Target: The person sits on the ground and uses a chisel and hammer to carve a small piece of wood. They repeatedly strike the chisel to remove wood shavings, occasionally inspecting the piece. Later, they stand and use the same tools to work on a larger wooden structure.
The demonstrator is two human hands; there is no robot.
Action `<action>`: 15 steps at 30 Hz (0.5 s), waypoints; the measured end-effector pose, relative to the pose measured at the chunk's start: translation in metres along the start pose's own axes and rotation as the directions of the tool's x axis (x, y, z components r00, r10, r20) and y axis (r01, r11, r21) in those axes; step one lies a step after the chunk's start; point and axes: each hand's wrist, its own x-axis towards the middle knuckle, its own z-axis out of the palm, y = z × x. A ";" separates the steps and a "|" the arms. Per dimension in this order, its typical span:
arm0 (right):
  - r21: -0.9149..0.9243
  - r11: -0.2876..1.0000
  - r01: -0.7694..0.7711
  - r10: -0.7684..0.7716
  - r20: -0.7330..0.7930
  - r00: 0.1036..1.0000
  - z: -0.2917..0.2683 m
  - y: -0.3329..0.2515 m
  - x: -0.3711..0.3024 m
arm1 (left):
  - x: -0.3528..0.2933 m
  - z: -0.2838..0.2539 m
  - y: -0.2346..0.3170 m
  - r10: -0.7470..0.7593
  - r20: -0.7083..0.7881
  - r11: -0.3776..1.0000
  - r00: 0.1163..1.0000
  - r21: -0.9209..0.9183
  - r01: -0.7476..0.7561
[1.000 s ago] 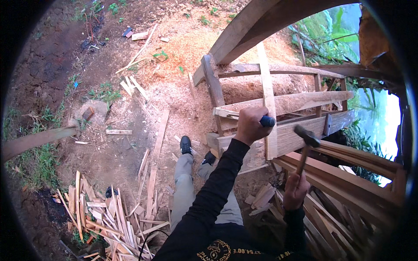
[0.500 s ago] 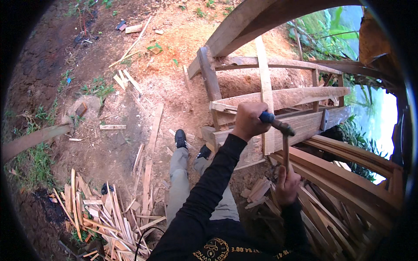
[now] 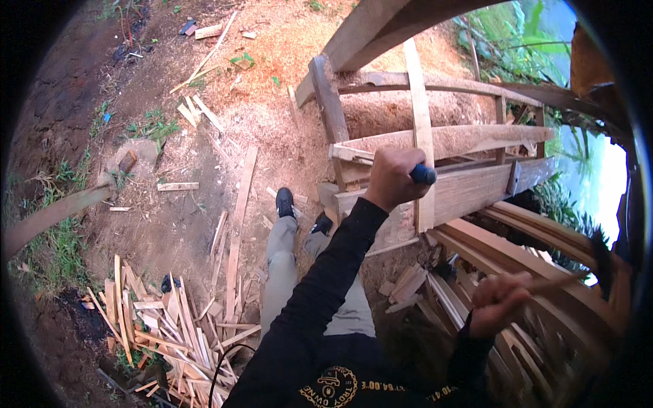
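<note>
My left hand [image 3: 396, 178] is closed round what looks like a chisel, its blue handle [image 3: 424, 175] poking out on the right side of the fist; the blade is mostly hidden. The fist is over a wooden frame, at the end of a pale, rough-hewn rail [image 3: 449, 141] and beside an upright light board [image 3: 422, 122]. Lower right, my right hand [image 3: 500, 304] grips a hammer by its wooden handle [image 3: 559, 281]. Motion blurs the hammer's dark head, which is out at the far right, well apart from the blue handle.
Long planks [image 3: 517, 255] are stacked at the right, above a heap of offcuts [image 3: 408, 285]. Another pile of wood strips [image 3: 180, 333] lies lower left. A thick curved beam [image 3: 401, 34] crosses the top. Shavings and loose sticks cover the ground around my feet.
The hammer was up at the blue handle's end; my right hand has swung it away to the right and down. My left hand keeps its grip, slightly higher in view.
</note>
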 end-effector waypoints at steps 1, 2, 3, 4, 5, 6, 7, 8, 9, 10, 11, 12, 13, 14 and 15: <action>0.032 0.997 0.071 -0.070 -0.029 0.997 0.007 0.003 -0.005 | -0.003 -0.001 0.001 -0.018 0.004 1.000 1.000 -0.013 0.018; 0.068 0.985 0.158 -0.154 -0.059 0.986 0.011 0.010 -0.004 | 0.002 0.000 0.000 -0.021 0.002 0.999 1.000 -0.026 0.021; -0.264 0.953 0.148 -0.130 0.084 0.988 0.011 0.026 -0.004 | 0.002 0.002 0.002 -0.020 -0.005 0.999 1.000 -0.039 0.020; -0.564 0.809 0.167 -0.056 0.209 0.976 0.010 0.048 -0.003 | 0.002 0.004 0.002 -0.013 0.006 0.999 1.000 -0.043 0.013; -0.790 0.574 0.215 0.064 0.305 0.950 0.010 0.059 -0.001 | 0.003 0.002 0.002 -0.013 0.011 0.999 1.000 -0.041 0.013; -0.738 0.672 0.065 0.143 0.215 0.966 0.010 0.060 0.000 | 0.003 -0.003 0.000 -0.009 0.015 0.999 1.000 -0.030 0.009; -0.661 0.745 -0.089 0.234 0.135 0.963 0.010 0.060 0.002 | 0.000 -0.001 -0.002 -0.008 0.017 1.000 1.000 -0.020 0.008; -0.562 0.792 -0.240 0.334 0.069 0.940 0.011 0.060 0.005 | -0.003 0.002 -0.002 -0.007 0.019 1.000 1.000 -0.007 0.007; -0.355 0.837 -0.417 0.431 -0.043 0.902 0.020 0.063 0.011 | -0.004 0.000 -0.002 -0.047 0.020 0.999 0.999 0.014 0.046; -0.203 0.864 -0.460 0.452 -0.087 0.888 0.026 0.078 0.015 | -0.008 0.000 -0.001 -0.059 0.009 0.998 0.998 -0.004 0.059; -0.045 0.880 -0.472 0.464 -0.123 0.877 0.031 0.108 0.026 | -0.003 0.001 -0.004 -0.054 -0.010 0.998 0.998 -0.023 0.054; -0.007 0.845 -0.535 0.514 -0.264 0.816 0.016 0.173 0.038 | 0.001 0.003 -0.003 -0.053 -0.021 0.997 0.998 -0.050 0.052; -0.262 0.830 -0.492 0.389 -0.360 0.848 0.040 0.196 0.055 | 0.002 0.002 -0.002 -0.076 -0.012 0.997 0.997 -0.030 0.076; -0.296 0.914 -0.279 0.186 -0.307 0.933 0.061 0.219 0.065 | 0.005 0.001 0.001 -0.063 -0.038 0.997 0.997 -0.037 0.062; -0.333 0.941 -0.057 -0.033 -0.259 0.965 0.075 0.239 0.073 | 0.006 0.008 0.004 -0.052 -0.052 0.997 0.997 -0.066 0.048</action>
